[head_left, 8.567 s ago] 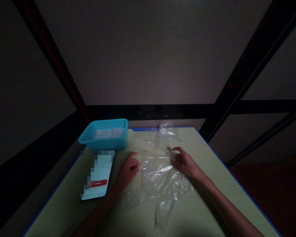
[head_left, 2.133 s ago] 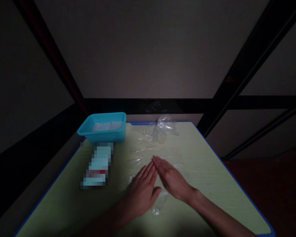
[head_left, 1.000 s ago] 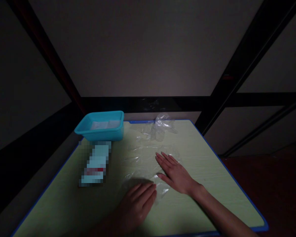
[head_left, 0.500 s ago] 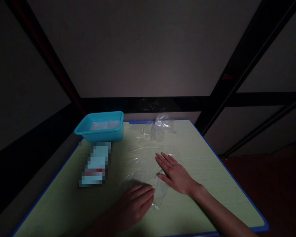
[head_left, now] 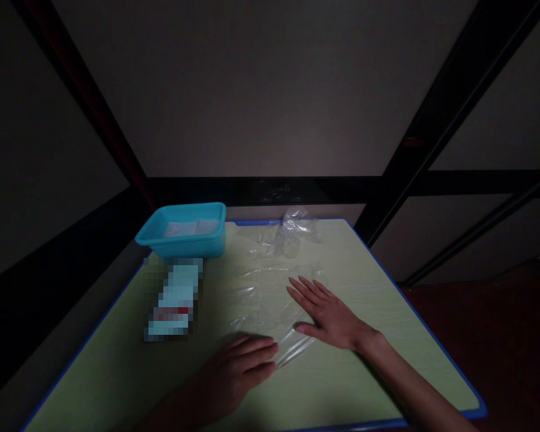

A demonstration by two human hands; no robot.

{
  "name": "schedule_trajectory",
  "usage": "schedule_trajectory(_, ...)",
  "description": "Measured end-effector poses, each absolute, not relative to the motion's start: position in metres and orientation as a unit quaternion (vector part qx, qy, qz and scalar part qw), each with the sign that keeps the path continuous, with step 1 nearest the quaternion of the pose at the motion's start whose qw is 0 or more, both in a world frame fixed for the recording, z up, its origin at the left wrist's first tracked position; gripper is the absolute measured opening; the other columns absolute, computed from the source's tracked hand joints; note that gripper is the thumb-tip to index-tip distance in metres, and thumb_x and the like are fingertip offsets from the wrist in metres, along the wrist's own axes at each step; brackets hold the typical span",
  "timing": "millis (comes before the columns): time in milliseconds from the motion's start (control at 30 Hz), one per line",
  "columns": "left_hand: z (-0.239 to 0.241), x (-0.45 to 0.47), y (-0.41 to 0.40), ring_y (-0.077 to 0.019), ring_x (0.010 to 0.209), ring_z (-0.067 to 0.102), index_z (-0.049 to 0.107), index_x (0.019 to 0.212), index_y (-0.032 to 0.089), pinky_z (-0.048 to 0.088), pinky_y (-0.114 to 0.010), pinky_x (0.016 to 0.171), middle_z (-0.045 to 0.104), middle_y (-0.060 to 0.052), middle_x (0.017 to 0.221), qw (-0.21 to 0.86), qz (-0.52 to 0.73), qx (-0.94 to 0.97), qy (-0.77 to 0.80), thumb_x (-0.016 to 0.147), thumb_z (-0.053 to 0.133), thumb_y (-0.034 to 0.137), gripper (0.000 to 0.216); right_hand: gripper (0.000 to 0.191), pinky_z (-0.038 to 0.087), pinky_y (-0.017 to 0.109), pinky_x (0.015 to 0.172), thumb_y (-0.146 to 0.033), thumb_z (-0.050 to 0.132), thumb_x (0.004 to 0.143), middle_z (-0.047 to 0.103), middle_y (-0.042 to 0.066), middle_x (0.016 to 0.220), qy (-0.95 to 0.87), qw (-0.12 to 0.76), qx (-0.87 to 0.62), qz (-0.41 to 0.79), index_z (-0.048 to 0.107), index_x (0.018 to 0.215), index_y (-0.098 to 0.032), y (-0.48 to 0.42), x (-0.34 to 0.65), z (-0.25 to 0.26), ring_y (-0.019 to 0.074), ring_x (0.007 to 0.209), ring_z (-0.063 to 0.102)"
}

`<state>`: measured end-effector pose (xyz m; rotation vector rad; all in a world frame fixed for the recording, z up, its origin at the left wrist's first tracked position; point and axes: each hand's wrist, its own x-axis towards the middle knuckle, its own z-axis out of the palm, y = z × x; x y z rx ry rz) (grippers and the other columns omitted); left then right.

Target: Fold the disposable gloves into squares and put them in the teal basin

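Note:
A thin, clear plastic bag (head_left: pixel 270 300) lies spread on the table, its outline hard to make out. My right hand (head_left: pixel 330 312) rests palm down on the right part of it, fingers stretched out and thumb apart. Nearer to me, my left hand (head_left: pixel 243 369) lies palm down at the film's near left edge, with its fingers extended. Between the left fingertips and the right thumb, the plastic shows shiny, straight creases. Beyond both hands, a crumpled bunch of clear plastic (head_left: pixel 297 222) sits at the far edge; whether it joins the spread film I cannot tell.
A turquoise basket (head_left: pixel 189 248) with something white inside stands at the far left corner. In front of it lies a pale blue, pixelated item (head_left: pixel 175 297). The pale green table (head_left: pixel 364 384) has a blue rim, and a panelled wall (head_left: pixel 270 90) rises behind it.
My right hand has slid slightly right, away from the left hand. My left hand has shifted a little left, its fingers straighter. The plastic between them has drawn into straight creases.

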<state>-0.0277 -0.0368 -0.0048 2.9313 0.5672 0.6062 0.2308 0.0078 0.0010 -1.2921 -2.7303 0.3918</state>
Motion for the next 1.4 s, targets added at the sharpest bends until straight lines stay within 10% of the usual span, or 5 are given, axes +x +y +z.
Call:
schedule_trajectory(233,-0.005,-0.035,-0.035,-0.0168,0.111,0.054,0.057,0.114,0.02,0.047,-0.032,0.092,0.061,-0.005,0.118,0.039,0.203,0.955,0.213,0.089,0.039,0.011,0.032,0.059,0.019,0.047,0.109,-0.049,0.032,0.091,0.018,0.006,0.148,-0.884,0.132,-0.417,0.166,0.017,0.142,-0.023,0.01,0.259,0.014,0.0217,0.135,0.016)
schedule_trajectory(633,-0.017,-0.06,-0.016,-0.0183,0.118,0.048,0.049,0.123,0.017,0.044,-0.034,0.096,0.053,-0.008,0.128,0.008,0.179,0.94,0.29,0.089,0.043,0.019,0.035,0.025,0.046,0.035,0.091,-0.033,0.046,0.09,0.063,0.005,0.107,-0.898,0.156,-0.386,0.145,0.064,0.102,-0.021,-0.038,0.252,0.026,0.0185,0.101,0.057)
schedule_trajectory(1067,0.013,-0.033,0.001,-0.0152,0.102,0.058,0.063,0.104,0.017,0.046,-0.028,0.09,0.065,-0.006,0.109,0.252,0.206,0.903,0.281,0.093,0.037,0.025,0.029,0.02,0.044,0.031,0.076,-0.018,0.045,0.087,0.061,0.003,0.09,-0.949,0.137,-0.272,0.08,0.061,0.075,-0.019,-0.046,0.194,0.017,0.0168,0.084,0.053)
schedule_trajectory(1400,0.023,-0.018,0.0,-0.0207,0.093,0.058,0.063,0.09,0.019,0.043,-0.031,0.085,0.065,-0.005,0.1,0.316,0.142,0.905,0.246,0.064,0.072,0.045,0.039,0.009,0.043,0.031,0.078,-0.012,0.053,0.08,0.056,0.005,0.089,-0.88,0.244,-0.348,0.212,0.059,0.076,-0.017,-0.027,0.205,0.028,0.0167,0.087,0.051)
